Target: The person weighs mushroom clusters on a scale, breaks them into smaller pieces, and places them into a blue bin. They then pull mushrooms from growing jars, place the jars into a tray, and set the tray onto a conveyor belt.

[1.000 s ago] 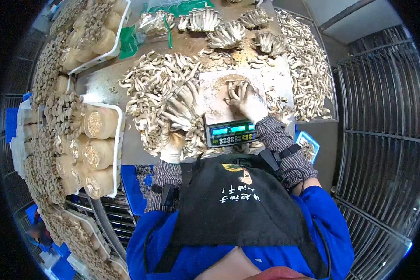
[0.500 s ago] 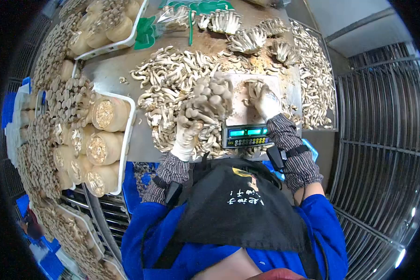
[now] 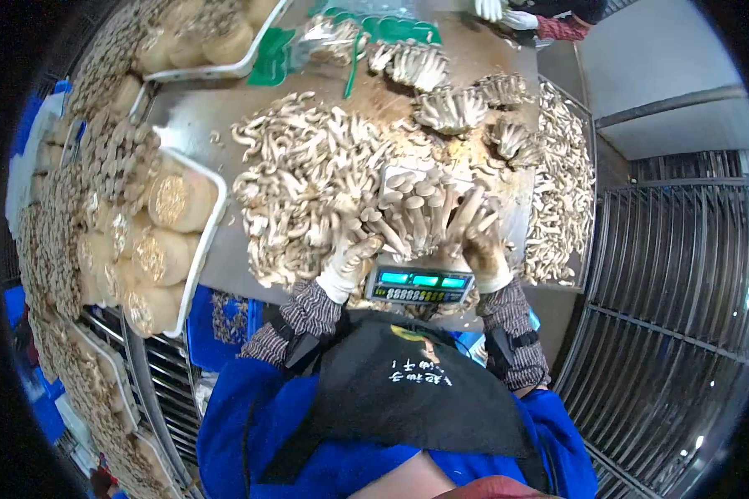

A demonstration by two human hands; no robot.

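A large cluster of mushrooms (image 3: 420, 212) with brown-grey caps and pale stems covers most of the weighing plate. My left hand (image 3: 347, 262), in a white glove, has its fingers curled at the cluster's left side, on a few stems. My gloved right hand (image 3: 487, 254) closes round mushrooms at the right side. Directly below, the digital scale (image 3: 420, 284) shows three lit green displays. A big heap of loose mushrooms (image 3: 295, 183) lies left of the scale. Trimmed bunches (image 3: 449, 108) rest behind it.
White crates (image 3: 216, 208) with bagged mushroom blocks (image 3: 175, 200) stand at the left. Green-printed plastic bags (image 3: 270, 58) lie at the back. A tray of loose mushrooms (image 3: 562, 183) borders the right side. At the top right show another person's gloved hands (image 3: 520, 20). Metal racks (image 3: 666, 266) stand far right.
The cluster in my left hand has moved right, over the scale. My right hand has come down toward the plate's right side. The view has shifted, and another person's hands have appeared at the top.
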